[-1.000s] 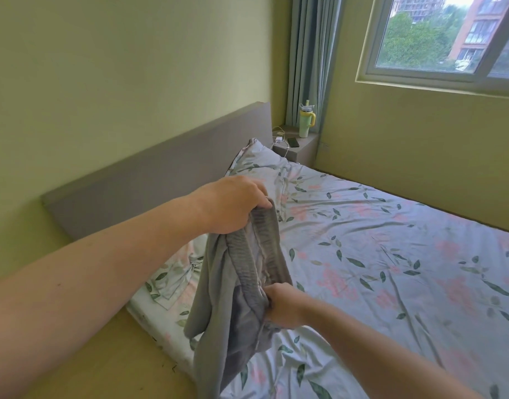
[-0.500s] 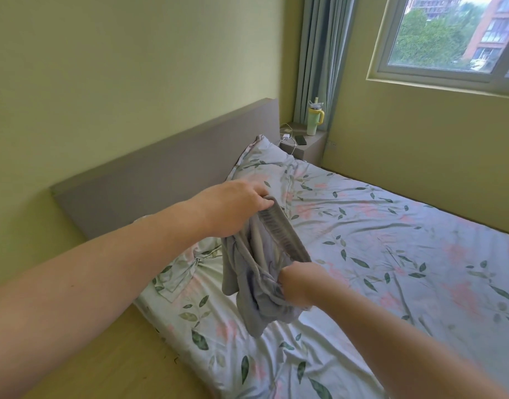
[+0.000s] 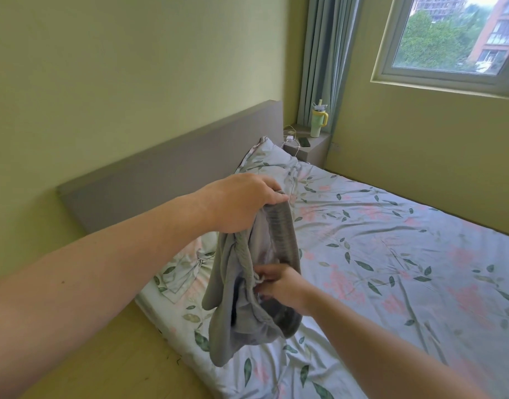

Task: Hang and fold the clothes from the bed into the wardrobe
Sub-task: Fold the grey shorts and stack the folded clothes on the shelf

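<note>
You are early in the job, as far as this view shows. One grey garment (image 3: 227, 306) is off the bed (image 3: 391, 254) and in the air between your hands. It is neither folded nor hung, and the wardrobe is out of sight. No other loose clothes show on the part of the bed in view, so I cannot tell how many pieces are left.

Your left hand (image 3: 241, 205) is up high, its fingers (image 3: 272, 195) curled over and clenched on the ribbed waistband (image 3: 282, 234). Your right hand (image 3: 282, 285) is lower, its fingers (image 3: 266, 270) pinching the same band where a pale cord end (image 3: 257, 276) seems to poke out. The rest of the garment hangs bunched below your hands, its lowest corner just above the near edge of the bed.

The cloth looks like a soft, thin knit, limp and quick to crease, with a thicker, darker band of elastic ribbing at the opening. It is probably shorts or light trousers, though the legs are too crumpled to say which. It has no stiffness, so you will likely need to shake it flat before any fold holds.

The bed has a smooth, faintly wrinkled sheet printed with green leaves and pink flowers, and a matching pillow (image 3: 265, 159) leans on the plain grey headboard (image 3: 167, 171).
</note>
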A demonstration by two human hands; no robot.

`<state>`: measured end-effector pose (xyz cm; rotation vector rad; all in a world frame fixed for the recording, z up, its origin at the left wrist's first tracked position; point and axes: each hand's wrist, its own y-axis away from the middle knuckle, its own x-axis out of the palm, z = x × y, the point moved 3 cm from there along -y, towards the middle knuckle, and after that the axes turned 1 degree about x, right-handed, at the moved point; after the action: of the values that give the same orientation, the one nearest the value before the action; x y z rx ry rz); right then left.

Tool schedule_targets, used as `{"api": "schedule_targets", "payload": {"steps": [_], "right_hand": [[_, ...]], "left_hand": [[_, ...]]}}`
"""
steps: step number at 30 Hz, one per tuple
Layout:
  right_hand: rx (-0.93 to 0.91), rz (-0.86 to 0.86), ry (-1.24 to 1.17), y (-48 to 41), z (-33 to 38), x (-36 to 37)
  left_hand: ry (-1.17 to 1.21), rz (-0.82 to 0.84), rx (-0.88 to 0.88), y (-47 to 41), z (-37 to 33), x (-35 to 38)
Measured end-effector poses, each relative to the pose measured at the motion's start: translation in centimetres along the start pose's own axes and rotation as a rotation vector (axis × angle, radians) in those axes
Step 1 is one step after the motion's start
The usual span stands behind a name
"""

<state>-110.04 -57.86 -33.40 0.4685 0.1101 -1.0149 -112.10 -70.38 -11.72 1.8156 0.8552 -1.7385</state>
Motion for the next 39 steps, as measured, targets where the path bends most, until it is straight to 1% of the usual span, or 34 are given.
{"api": "schedule_targets", "payload": {"steps": [1,4,5,7,9,11,12,13,15,16,18,22,23,25,26,28,30,31,32,34,37,39], "right_hand": [[0.034,0.028,0.025,-0.2,-0.7,0.2],[0.164,0.089,-0.015,0.2,-1.9,-0.2],[0.220,0.119,0.047,0.6,-2.2,-0.6],[0.291,0.184,0.326,1.5,-2.5,-1.6],[0.246,0.262,0.644,2.3,-2.4,-2.2],[0.220,0.295,0.971,3.0,-2.5,-2.8],[0.229,0.288,1.093,3.1,-2.8,-3.2],[0.265,0.285,1.143,3.1,-3.3,-3.6],[0.338,0.260,1.124,3.0,-4.1,-4.5],[0.340,0.235,1.106,2.9,-4.1,-5.0],[0.272,0.129,1.092,2.8,-3.2,-6.4],[0.166,-0.136,1.153,2.7,-0.4,-11.2],[0.162,-0.163,1.189,2.7,0.5,-12.3],[0.134,-0.124,1.325,3.1,2.7,-13.9],[0.094,-0.116,1.388,3.3,3.8,-14.7],[-0.040,-0.192,1.441,3.5,6.2,-16.6],[-0.136,-0.290,1.336,3.5,7.4,-18.5],[-0.153,-0.304,1.260,3.3,7.7,-19.1],[-0.160,-0.295,1.219,3.2,7.9,-19.1],[-0.182,-0.251,1.271,3.1,8.2,-18.8],[-0.224,-0.176,1.352,2.9,8.2,-18.4],[-0.215,-0.165,1.360,3.0,8.1,-18.6]], "left_hand": [[0.003,-0.002,0.003,0.1,0.2,-0.1],[0.015,-0.022,-0.009,0.3,1.6,-0.2],[0.025,-0.034,-0.020,0.3,2.1,-0.2],[0.063,-0.056,-0.049,0.5,3.2,-0.2],[0.098,-0.075,-0.077,0.7,4.2,0.0],[0.119,-0.081,-0.110,0.9,5.2,0.1],[0.131,-0.076,-0.125,1.0,5.8,0.2],[0.145,-0.068,-0.138,1.2,6.4,0.4],[0.180,-0.042,-0.195,1.5,7.5,0.7],[0.199,-0.031,-0.246,1.7,8.2,0.9],[0.235,-0.017,-0.360,2.4,9.7,1.4],[0.283,-0.047,-0.599,4.3,13.5,2.6],[0.291,-0.052,-0.648,4.9,14.4,3.0],[0.324,-0.051,-0.739,6.2,16.0,3.9],[0.345,-0.053,-0.788,6.8,16.7,4.3],[0.384,-0.082,-0.874,7.8,17.8,5.1],[0.457,-0.143,-0.946,8.2,18.2,5.6],[0.500,-0.171,-0.976,8.1,18.1,5.6],[0.533,-0.191,-0.992,8.0,17.9,5.7],[0.585,-0.194,-0.969,7.6,17.3,5.7],[0.642,-0.147,-0.890,7.3,16.8,5.9],[0.669,-0.110,-0.879,7.4,17.0,6.3]]}}
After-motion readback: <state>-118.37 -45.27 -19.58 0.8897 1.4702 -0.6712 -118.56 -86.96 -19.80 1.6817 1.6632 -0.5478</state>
